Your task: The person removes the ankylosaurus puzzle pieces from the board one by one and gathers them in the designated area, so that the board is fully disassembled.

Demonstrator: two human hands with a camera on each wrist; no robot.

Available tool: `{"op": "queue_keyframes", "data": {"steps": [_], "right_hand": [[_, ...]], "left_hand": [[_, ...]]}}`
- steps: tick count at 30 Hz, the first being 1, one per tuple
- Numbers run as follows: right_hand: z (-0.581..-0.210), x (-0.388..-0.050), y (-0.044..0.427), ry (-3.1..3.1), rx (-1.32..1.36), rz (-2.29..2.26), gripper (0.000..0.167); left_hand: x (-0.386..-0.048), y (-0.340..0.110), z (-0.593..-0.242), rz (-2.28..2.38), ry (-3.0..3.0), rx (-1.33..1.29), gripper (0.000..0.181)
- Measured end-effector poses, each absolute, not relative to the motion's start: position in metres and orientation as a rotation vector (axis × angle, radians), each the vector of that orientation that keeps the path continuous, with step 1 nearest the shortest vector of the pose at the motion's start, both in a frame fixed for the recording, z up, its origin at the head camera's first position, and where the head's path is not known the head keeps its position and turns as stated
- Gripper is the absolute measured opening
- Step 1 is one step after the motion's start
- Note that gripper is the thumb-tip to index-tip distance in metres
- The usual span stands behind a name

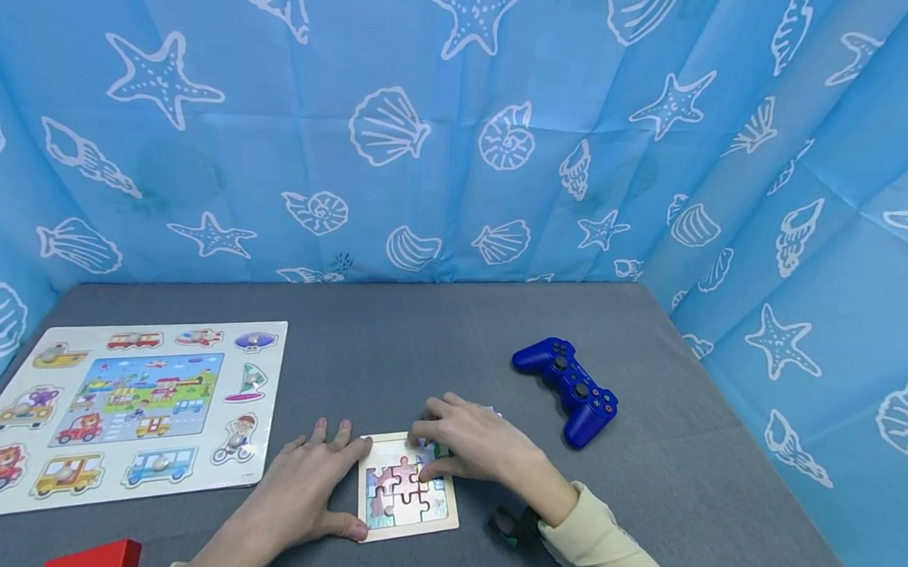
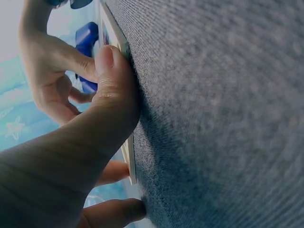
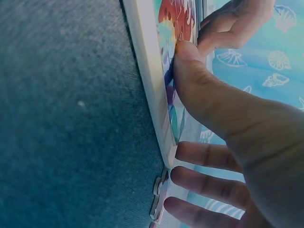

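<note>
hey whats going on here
A person is working on a small wooden-framed jigsaw. Their left hand touches its left edge; the right hand reaches over it, thumb on the pieces. At least one loose piece lies past the frame's corner. A blue controller and a vehicle puzzle board lie to either side.

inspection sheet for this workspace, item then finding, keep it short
Surface: grey fabric-covered tabletop.
Job's things: small square picture jigsaw in a pale wooden frame; loose flat jigsaw piece beyond one frame corner.
Clutter: large white vehicle-picture board, left; blue plastic game controller, right; red object, partly out of view.
Grippers: left hand touching the frame's left side; right hand thumbing the jigsaw.
Cables: nothing seen.
Surroundings: blue curtain printed with white seashells.
</note>
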State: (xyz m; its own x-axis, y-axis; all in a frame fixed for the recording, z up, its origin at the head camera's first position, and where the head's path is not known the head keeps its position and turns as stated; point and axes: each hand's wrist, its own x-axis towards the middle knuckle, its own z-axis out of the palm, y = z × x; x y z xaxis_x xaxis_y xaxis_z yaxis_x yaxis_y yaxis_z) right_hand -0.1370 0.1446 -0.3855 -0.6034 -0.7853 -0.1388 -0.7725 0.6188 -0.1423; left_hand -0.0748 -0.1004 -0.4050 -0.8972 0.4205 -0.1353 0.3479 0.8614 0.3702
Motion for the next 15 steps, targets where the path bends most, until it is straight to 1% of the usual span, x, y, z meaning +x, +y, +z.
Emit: {"op": "queue_keyframes", "data": {"steps": [13,15], "right_hand": [[-0.384,-0.136,0.1455,2.626,-1.253,-0.207,0.033],[-0.3842,-0.1356,0.1456,2.627,-1.247,-0.217,0.035]], "left_hand": [[-0.0745,-0.1001,-0.4052,0.511,2.829,0.591,0.108],[-0.0746,-0.1,-0.4051,0.508,2.826,0.586,0.108]]}}
